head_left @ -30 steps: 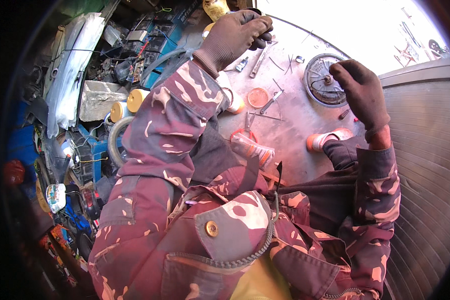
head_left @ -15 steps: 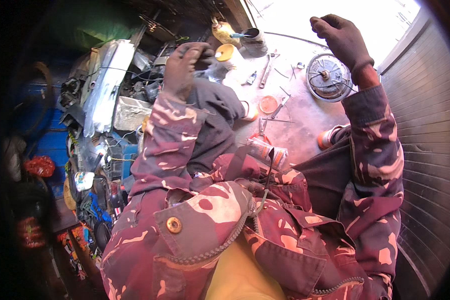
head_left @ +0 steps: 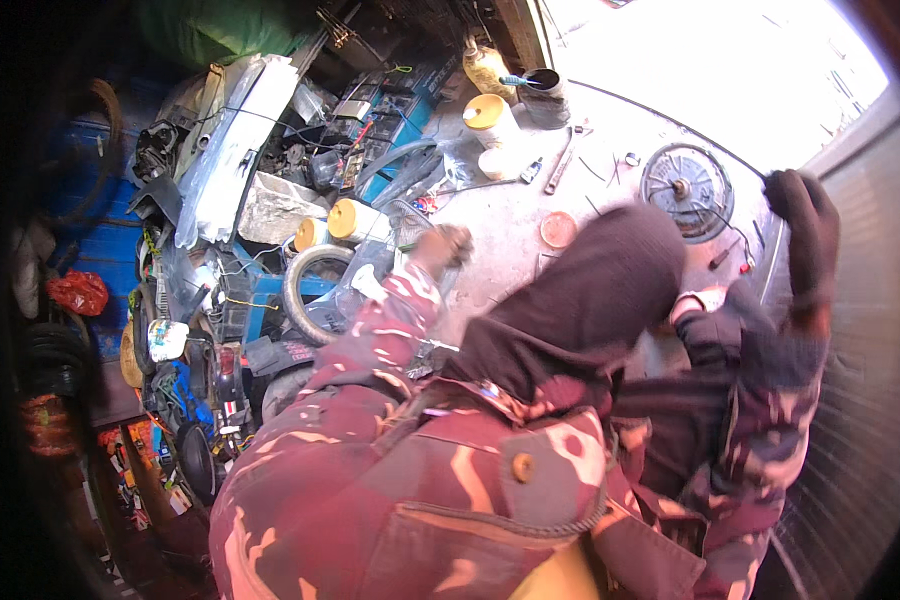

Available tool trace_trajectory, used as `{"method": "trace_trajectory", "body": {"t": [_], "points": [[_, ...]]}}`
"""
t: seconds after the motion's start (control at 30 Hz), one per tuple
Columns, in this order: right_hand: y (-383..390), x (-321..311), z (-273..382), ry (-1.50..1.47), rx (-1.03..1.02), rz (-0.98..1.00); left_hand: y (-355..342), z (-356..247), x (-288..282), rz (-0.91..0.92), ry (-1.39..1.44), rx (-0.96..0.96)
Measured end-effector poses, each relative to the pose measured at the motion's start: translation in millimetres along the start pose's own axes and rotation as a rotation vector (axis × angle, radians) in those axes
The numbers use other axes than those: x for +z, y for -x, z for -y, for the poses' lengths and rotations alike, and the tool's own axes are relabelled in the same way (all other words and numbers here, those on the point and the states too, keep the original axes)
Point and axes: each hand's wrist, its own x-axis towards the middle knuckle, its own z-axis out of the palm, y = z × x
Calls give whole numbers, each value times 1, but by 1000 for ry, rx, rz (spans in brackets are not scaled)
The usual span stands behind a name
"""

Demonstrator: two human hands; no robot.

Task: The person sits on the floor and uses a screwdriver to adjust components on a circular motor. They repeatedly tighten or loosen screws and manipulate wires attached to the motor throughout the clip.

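My left hand (head_left: 445,247), gloved and blurred, is low beside my raised dark-trousered knee (head_left: 600,280), near the yellow-lidded containers (head_left: 355,218); whether it holds anything is unclear. At upper right, my right hand (head_left: 802,205), in a dark glove, has its fingers curled beside the grey ribbed panel (head_left: 870,280); I cannot make out if they grip it. Left of that hand, a round metal hub motor (head_left: 670,200) with a cable lies on the floor. An orange round dish (head_left: 558,228) is just beyond my knee.
Piled parts, batteries (head_left: 380,115), a concrete block (head_left: 275,205) and a tyre (head_left: 305,320) crowd the left. A wrench (head_left: 568,150), yellow jug (head_left: 490,70) and dark pot (head_left: 545,100) are farther forward. A bright opening (head_left: 690,50) is at upper right.
My left hand has dropped from its raised position. My right hand has moved down and rightward, beside the panel. A knee has risen into the middle of the view, covering the scissors and knife.
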Motion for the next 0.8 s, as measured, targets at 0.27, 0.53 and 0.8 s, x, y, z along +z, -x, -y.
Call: {"method": "trace_trajectory", "body": {"t": [0.27, 0.53, 0.8], "points": [[70, -87, -63, -10, 374, -139, -28, 203, 94, 177, -605, -520], [45, -47, -38, 294, 347, -102, -33, 107, 147, 9, -958, -456], [32, -12, -27, 443, 374, -32, -66, 103, 198, -56, -1121, -443]]}}
